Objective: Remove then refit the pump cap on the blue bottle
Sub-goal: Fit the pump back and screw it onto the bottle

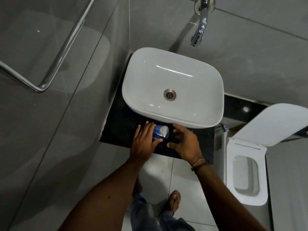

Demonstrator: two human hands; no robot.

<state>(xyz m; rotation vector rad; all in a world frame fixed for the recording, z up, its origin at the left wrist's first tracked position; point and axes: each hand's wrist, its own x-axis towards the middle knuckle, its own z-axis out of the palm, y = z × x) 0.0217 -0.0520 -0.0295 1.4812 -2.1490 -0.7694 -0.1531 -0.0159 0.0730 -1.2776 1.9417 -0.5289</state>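
The blue bottle (pixel 157 134) stands upright on the black worktop (pixel 200 144), near its front edge and just in front of the white basin (pixel 173 85). Its white pump cap (pixel 163 130) sits on top. The left hand (pixel 143 140) wraps the bottle from the left, grip closed around its body with the thumb across the front. The right hand (pixel 185 142) hovers just to the right, fingers spread and released, not touching the cap.

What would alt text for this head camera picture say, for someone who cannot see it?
Seen from above, a person's left hand grips a blue bottle with a white pump cap on a black counter, while the open right hand hovers beside it. A white sink sits behind, a toilet to the right.
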